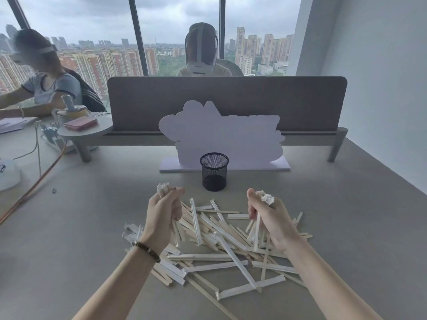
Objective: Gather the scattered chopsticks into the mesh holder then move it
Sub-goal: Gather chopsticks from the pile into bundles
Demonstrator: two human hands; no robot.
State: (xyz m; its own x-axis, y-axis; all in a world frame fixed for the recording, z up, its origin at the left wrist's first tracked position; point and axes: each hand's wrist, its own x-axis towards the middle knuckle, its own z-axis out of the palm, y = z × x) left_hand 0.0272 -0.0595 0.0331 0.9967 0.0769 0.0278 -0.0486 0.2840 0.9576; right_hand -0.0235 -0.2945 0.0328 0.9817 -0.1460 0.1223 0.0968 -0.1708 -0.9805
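Observation:
A black mesh holder (pixel 214 171) stands upright and empty on the grey desk, just beyond my hands. A heap of scattered chopsticks (pixel 215 248), some bare wood and some in white paper sleeves, lies on the desk in front of me. My left hand (pixel 165 210) is closed around a bunch of chopsticks held upright above the left side of the heap. My right hand (pixel 269 214) grips another upright bunch over the right side, with crumpled paper ends sticking out above my fingers.
A white cut-out sign (pixel 242 139) on a flat base stands right behind the holder, in front of a grey divider panel (pixel 300 100). A small round shelf (pixel 85 131) with a pink item and cables (pixel 37 179) sit at the left. Two people sit beyond the desk.

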